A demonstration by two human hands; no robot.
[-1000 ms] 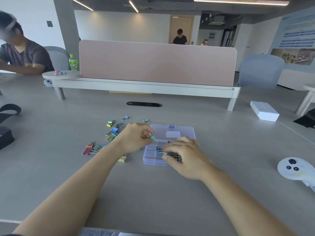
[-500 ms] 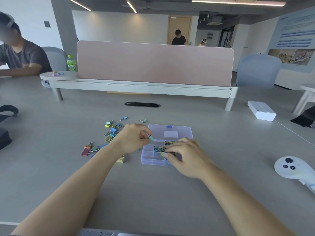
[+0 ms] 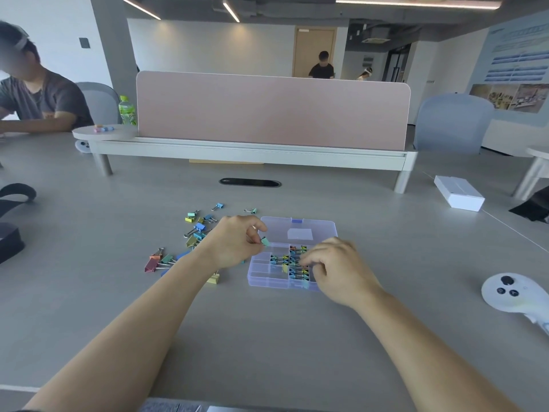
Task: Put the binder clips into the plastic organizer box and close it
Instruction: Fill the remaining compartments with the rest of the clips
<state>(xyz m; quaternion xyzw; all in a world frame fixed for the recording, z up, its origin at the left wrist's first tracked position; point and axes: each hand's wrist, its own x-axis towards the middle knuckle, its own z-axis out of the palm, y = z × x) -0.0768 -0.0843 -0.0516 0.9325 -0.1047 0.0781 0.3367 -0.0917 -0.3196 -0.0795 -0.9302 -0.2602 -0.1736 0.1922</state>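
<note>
Place: an office is being shown.
Desks: a shared tabletop [image 3: 282, 337] is being split by a pink divider [image 3: 273, 111].
Lighting: ceiling strips [image 3: 416, 3] are being used.

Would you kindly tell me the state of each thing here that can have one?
organizer box: open, lid laid back, right compartments hold clips.
left hand: pinches a green clip at the box's left edge.
right hand: fingers curled over the filled compartments; hold unclear.
loose binder clips: scattered left of the box.
white box: closed.
bottle: upright.
</note>
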